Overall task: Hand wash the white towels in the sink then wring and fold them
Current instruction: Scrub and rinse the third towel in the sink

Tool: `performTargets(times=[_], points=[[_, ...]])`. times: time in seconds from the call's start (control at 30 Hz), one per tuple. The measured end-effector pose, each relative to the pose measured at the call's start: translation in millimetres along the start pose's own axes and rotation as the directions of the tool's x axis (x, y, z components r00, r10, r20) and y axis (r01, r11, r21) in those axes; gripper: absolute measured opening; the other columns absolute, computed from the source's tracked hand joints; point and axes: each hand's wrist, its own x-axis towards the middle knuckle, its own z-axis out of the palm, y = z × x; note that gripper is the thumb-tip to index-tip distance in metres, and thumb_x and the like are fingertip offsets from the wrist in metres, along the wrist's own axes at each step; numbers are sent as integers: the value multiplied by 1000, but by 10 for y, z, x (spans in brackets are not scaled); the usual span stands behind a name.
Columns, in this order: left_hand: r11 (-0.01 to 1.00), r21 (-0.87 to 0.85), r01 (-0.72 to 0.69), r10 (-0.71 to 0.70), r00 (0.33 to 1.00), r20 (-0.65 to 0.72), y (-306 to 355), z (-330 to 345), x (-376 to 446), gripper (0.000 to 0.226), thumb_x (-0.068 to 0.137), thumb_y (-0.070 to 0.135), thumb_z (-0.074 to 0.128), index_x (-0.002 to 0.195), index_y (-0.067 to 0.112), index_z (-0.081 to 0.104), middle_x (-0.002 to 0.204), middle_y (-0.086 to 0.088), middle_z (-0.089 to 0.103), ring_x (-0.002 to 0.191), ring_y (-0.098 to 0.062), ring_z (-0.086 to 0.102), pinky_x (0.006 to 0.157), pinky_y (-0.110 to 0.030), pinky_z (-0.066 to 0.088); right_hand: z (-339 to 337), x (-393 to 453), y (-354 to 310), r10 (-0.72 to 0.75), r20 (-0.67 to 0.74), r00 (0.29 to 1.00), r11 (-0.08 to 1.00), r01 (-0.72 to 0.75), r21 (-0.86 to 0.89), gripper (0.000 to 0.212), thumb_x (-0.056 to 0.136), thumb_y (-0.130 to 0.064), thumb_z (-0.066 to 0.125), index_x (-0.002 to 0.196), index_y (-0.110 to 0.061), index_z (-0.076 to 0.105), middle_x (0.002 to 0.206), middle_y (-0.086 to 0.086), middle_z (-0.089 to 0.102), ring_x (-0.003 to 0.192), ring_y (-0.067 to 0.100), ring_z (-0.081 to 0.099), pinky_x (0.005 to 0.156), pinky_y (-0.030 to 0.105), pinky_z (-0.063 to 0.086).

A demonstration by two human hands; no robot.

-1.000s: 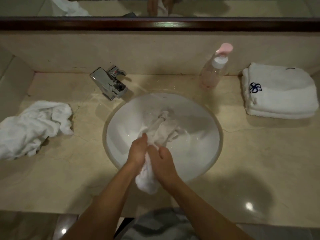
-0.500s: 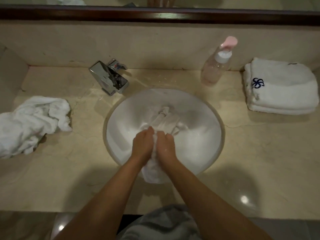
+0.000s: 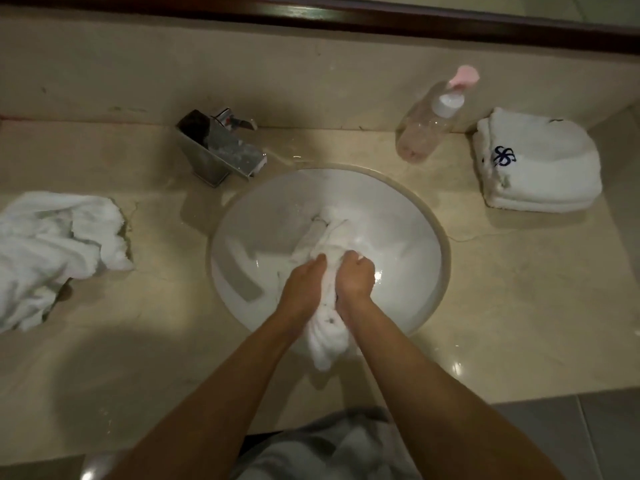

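I see the wet towel bunched into a thick rope in the sink, its far end lying near the basin's middle and its near end hanging over the sink's front rim. My left hand is curled round the towel on the left and my right hand is curled round it on the right, the two fists side by side and nearly touching, both clenched tight on the cloth over the sink's front half. Small dark specks show on the towel's hanging end, too small for me to tell what they are.

Behind the sink and to its left stands a square chrome faucet, its spout pointing toward the basin. Left of the sink, well apart, a crumpled white towel lies loose on the tabletop. Behind the sink to its right is a clear pump bottle with a pink top and a little pinkish liquid; I can read no label on it. Farther right of the sink sits a stack of folded white towels, the top one bearing a dark blue embroidered monogram that looks like interlaced S shapes; I cannot read it with certainty. A dark wooden mirror frame runs along the wall behind the sink
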Motion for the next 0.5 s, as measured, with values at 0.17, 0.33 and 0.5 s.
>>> performTargets(times=[0.17,0.33,0.5], points=[[999,-5,33,-33,968,-249,-203,-298,122,37,102,29,38,95,0,60,91,-12,60,91,-30,57,80,-37,40,-317,-238,111,274,319,907,795,-401,456,36,99,-11,39,120,7,62,101,21,67,95,34,63,90,41,52],[991,-123,60,-75,990,-120,-327,-252,-4,26,96,25,47,115,12,60,108,-6,66,102,-28,62,92,-37,49,-371,-487,211,324,610,724,726,-603,331,52,94,-48,54,103,-1,75,97,14,75,89,23,74,86,32,58],[958,-254,133,-119,990,69,-220,-230,4,30,105,21,34,95,7,59,96,-9,63,74,-21,59,73,-31,50,-1,-568,333,-356,394,847,788,499,-361,52,94,-55,40,89,-10,66,91,11,72,90,29,67,86,45,52]])
